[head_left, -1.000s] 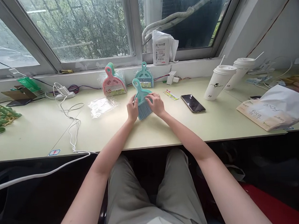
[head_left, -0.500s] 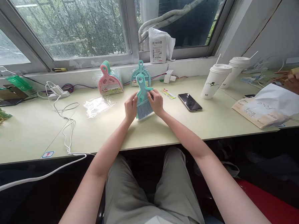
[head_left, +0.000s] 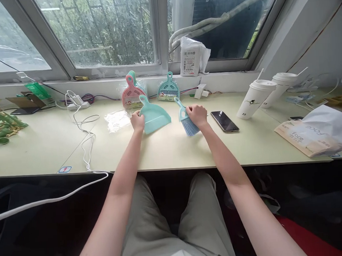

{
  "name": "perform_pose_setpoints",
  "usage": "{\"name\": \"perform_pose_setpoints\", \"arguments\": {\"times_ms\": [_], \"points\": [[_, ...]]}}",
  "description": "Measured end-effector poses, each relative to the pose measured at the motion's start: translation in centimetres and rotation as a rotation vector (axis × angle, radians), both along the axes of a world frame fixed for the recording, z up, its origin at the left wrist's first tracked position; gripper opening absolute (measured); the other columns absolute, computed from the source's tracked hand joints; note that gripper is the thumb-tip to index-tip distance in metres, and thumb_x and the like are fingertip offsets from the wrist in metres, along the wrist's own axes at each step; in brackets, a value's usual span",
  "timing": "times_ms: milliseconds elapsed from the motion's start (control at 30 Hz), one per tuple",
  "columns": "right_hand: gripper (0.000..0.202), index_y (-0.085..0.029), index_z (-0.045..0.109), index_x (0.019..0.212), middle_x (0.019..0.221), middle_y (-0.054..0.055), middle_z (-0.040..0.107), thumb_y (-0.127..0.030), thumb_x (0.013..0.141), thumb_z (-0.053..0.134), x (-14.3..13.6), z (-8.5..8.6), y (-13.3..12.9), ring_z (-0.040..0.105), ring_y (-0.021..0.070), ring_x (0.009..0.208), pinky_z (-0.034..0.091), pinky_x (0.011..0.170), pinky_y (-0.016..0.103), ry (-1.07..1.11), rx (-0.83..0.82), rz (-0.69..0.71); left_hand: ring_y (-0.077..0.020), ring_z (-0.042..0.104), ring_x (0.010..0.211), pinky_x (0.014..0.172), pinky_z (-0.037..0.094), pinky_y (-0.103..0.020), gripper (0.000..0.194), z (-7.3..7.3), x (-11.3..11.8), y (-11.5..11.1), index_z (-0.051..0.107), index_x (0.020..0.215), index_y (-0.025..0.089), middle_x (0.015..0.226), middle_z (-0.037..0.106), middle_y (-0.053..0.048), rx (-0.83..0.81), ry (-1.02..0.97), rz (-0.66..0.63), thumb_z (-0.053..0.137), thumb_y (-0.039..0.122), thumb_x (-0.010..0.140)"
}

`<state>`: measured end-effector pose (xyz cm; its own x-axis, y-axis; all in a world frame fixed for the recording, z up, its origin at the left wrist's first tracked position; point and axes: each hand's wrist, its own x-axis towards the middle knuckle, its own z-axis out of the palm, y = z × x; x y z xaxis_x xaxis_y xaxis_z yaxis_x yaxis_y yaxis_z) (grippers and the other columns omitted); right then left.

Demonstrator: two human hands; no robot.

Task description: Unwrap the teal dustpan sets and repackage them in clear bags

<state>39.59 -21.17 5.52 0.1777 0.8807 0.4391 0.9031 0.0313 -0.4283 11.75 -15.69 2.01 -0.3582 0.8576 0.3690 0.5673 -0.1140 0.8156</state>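
Observation:
My left hand grips the left edge of a teal dustpan, whose handle points up and away from me. A small teal brush with grey-blue bristles is in my right hand, its handle pointing away and its bristles toward me. Dustpan and brush are apart, over the middle of the table. Behind them a packaged teal set leans at the wall, and a stack of sets with a pink one in front stands to its left. A clear plastic wrapper lies left of my left hand.
A phone lies right of my right hand. Two white cups and a paper bag are farther right. White cables run across the left side, near green stalks. A wrapped white packet sits on the sill.
The dustpan and brush, earlier together between my hands, are now separate. My left hand has moved left with the dustpan, my right hand right with the brush. The view has shifted slightly.

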Motion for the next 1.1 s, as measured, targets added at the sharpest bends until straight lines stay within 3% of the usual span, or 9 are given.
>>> {"name": "perform_pose_setpoints", "arguments": {"times_ms": [133, 267, 433, 633, 767, 833, 967, 1033, 1100], "points": [[0.032, -0.011, 0.075, 0.097, 0.109, 0.022, 0.069, -0.031, 0.095, 0.051, 1.9, -2.6, 1.4, 0.063, 0.0338, 0.108, 0.043, 0.092, 0.041, -0.199, -0.245, -0.055, -0.0304, 0.068, 0.098, 0.086, 0.049, -0.037, 0.016, -0.6, -0.5, 0.2, 0.073, 0.082, 0.018, 0.091, 0.074, -0.013, -0.264, 0.152, -0.069, 0.057, 0.019, 0.082], [0.031, -0.012, 0.075, 0.104, 0.111, 0.022, 0.069, -0.034, 0.091, 0.059, 2.4, -4.0, 2.0, 0.062, 0.0333, 0.109, 0.044, 0.092, 0.043, -0.273, -0.293, -0.091, -0.0336, 0.065, 0.107, 0.091, 0.047, -0.040, 0.010, -1.4, 0.5, 0.2, 0.069, 0.075, 0.019, 0.092, 0.073, -0.015, -0.280, 0.277, -0.052, 0.063, 0.026, 0.080], [0.037, -0.014, 0.077, 0.100, 0.109, 0.020, 0.069, -0.046, 0.081, 0.070, 1.9, -3.6, 2.0, 0.060, 0.0335, 0.112, 0.045, 0.093, 0.044, -0.232, -0.287, -0.102, -0.0338, 0.062, 0.111, 0.095, 0.046, -0.042, 0.010, -1.7, 0.5, 0.3, 0.066, 0.077, 0.021, 0.100, 0.071, -0.015, -0.244, 0.296, -0.071, 0.068, 0.030, 0.080], [0.035, -0.012, 0.077, 0.093, 0.100, 0.018, 0.072, -0.039, 0.070, 0.079, 2.5, -3.2, 2.1, 0.065, 0.0313, 0.103, 0.048, 0.090, 0.041, -0.197, -0.433, -0.105, -0.0335, 0.064, 0.108, 0.094, 0.047, -0.043, 0.010, -1.4, 0.2, 0.1, 0.065, 0.076, 0.021, 0.098, 0.071, -0.015, -0.274, 0.392, -0.050, 0.066, 0.028, 0.082], [0.030, -0.015, 0.076, 0.095, 0.105, 0.016, 0.072, -0.035, 0.073, 0.075, 2.6, -2.8, 2.0, 0.066, 0.0303, 0.103, 0.049, 0.089, 0.039, -0.113, -0.339, -0.124, -0.0313, 0.065, 0.102, 0.089, 0.049, -0.041, 0.010, -1.2, 0.6, -0.2, 0.065, 0.074, 0.021, 0.096, 0.072, -0.014, -0.261, 0.440, -0.055, 0.063, 0.027, 0.082], [0.028, -0.018, 0.075, 0.100, 0.109, 0.012, 0.072, -0.035, 0.078, 0.069, 2.1, -2.5, 1.8, 0.065, 0.0281, 0.106, 0.049, 0.089, 0.037, -0.030, -0.250, -0.078, -0.0283, 0.066, 0.094, 0.086, 0.049, -0.038, 0.014, -1.1, 1.2, -0.5, 0.065, 0.071, 0.021, 0.089, 0.072, -0.011, -0.228, 0.435, -0.158, 0.062, 0.029, 0.083], [0.023, -0.021, 0.074, 0.099, 0.114, 0.009, 0.070, -0.035, 0.082, 0.066, 0.1, -2.4, 1.2, 0.060, 0.0259, 0.113, 0.048, 0.093, 0.034, -0.010, -0.158, 0.085, -0.0191, 0.063, 0.071, 0.073, 0.048, -0.030, 0.031, -1.1, 3.1, -1.7, 0.068, 0.071, 0.020, 0.078, 0.071, -0.007, -0.181, 0.314, -0.623, 0.053, 0.039, 0.090], [0.021, -0.021, 0.074, 0.095, 0.114, 0.009, 0.068, -0.035, 0.081, 0.068, -0.9, -2.7, 1.0, 0.057, 0.0271, 0.116, 0.047, 0.095, 0.036, -0.086, -0.178, 0.157, -0.0173, 0.062, 0.072, 0.071, 0.048, -0.028, 0.031, -1.1, 4.2, -2.3, 0.071, 0.079, 0.019, 0.082, 0.071, -0.006, -0.136, 0.259, -0.826, 0.054, 0.042, 0.090], [0.020, -0.021, 0.075, 0.095, 0.113, 0.009, 0.068, -0.034, 0.082, 0.068, -1.6, -3.2, 0.9, 0.056, 0.0281, 0.117, 0.046, 0.097, 0.038, -0.141, -0.199, 0.206, -0.0179, 0.063, 0.079, 0.074, 0.049, -0.029, 0.026, -1.1, 5.0, -2.7, 0.073, 0.085, 0.019, 0.089, 0.071, -0.006, -0.043, 0.279, -0.911, 0.058, 0.040, 0.088]]}}
